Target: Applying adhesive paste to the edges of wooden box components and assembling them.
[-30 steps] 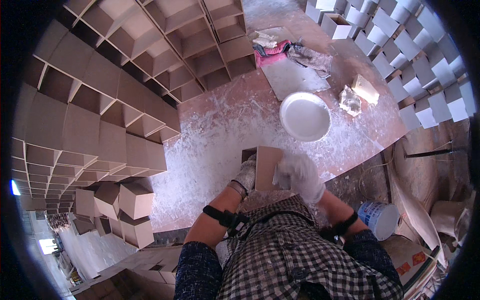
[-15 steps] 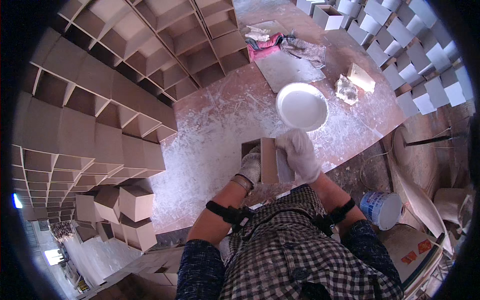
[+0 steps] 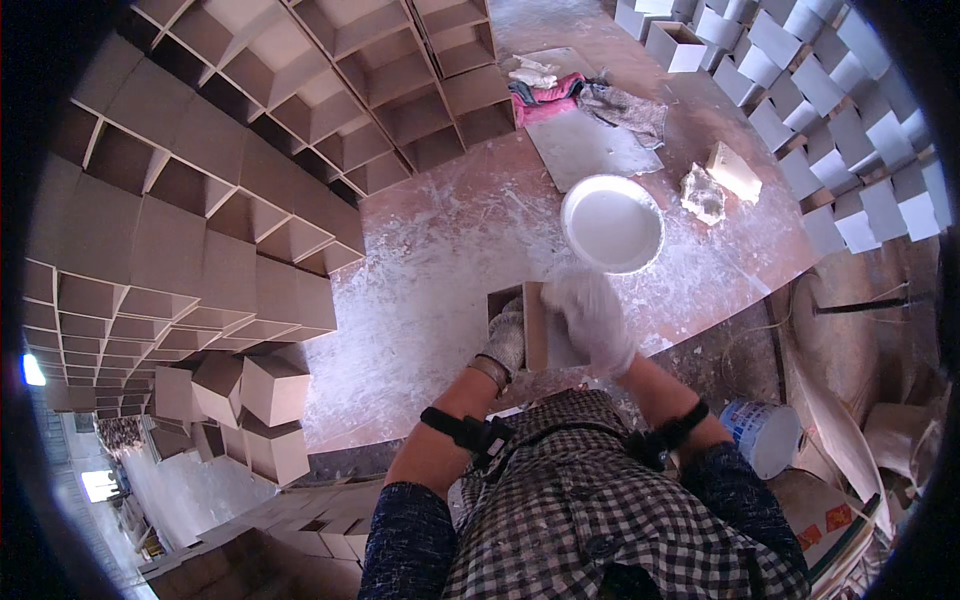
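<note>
My left hand (image 3: 503, 338), in a pale knitted glove, reaches into the open side of a small brown box (image 3: 536, 328) and grips it from within. The fingers inside are partly hidden. Against the box's right side, which looks whitish, lies my right hand (image 3: 592, 322) in a white glove; it is smeared by motion, so its fingers and anything in them cannot be made out. Just beyond my hands, a round white basin (image 3: 612, 224) with white contents stands on the table.
Stacked open brown boxes (image 3: 225, 240) wall the left side. White-faced boxes (image 3: 800, 130) are stacked at far right. The white-smeared table (image 3: 400, 300) bears cloths (image 3: 610, 108) on a board and pale chunks (image 3: 735, 172). A blue-and-white bucket (image 3: 765, 435) sits lower right.
My right hand has shifted slightly left and toward the near side along the box's side, and now blurs. The left hand keeps its hold. The whole view has shifted a little.
</note>
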{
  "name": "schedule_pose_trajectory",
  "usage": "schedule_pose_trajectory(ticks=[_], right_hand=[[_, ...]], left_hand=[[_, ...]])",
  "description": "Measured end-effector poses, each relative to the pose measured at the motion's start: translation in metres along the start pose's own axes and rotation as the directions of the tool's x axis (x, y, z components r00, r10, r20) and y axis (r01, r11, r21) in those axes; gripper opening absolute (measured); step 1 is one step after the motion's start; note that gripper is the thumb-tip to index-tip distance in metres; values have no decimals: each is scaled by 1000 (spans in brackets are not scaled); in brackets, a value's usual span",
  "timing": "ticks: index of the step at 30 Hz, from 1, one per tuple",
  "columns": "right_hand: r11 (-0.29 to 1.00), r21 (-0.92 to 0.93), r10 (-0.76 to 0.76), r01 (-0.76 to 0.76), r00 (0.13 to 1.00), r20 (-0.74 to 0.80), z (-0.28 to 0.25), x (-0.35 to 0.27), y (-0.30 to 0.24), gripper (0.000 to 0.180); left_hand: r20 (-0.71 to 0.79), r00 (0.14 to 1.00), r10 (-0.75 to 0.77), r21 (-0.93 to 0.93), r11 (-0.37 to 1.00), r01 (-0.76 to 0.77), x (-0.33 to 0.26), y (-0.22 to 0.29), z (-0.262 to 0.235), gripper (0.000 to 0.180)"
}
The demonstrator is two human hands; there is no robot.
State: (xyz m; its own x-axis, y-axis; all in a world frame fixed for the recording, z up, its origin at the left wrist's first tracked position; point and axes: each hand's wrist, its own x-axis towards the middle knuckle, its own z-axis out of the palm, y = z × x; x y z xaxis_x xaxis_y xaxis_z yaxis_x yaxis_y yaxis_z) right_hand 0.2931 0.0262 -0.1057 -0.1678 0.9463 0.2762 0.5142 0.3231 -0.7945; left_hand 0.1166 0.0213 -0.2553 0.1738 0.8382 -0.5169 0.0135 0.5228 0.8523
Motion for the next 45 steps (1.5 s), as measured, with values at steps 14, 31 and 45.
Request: schedule_pose_trajectory(ticks=[14,31,45], right_hand=[[959,-48,-275,279,958,76,-14,-28,-3,16],[910,126,-412,395,896,168,-31,-55,-7,14],[862,-138,-452,487,864,223,-25,-68,-10,25]], left_hand=[[-55,980,192,312,936,-166,-32,48,32,34],[68,986,155,845,516,-140,-55,109,50,54],[121,925,360,747,580,-323,-52,86,41,34]])
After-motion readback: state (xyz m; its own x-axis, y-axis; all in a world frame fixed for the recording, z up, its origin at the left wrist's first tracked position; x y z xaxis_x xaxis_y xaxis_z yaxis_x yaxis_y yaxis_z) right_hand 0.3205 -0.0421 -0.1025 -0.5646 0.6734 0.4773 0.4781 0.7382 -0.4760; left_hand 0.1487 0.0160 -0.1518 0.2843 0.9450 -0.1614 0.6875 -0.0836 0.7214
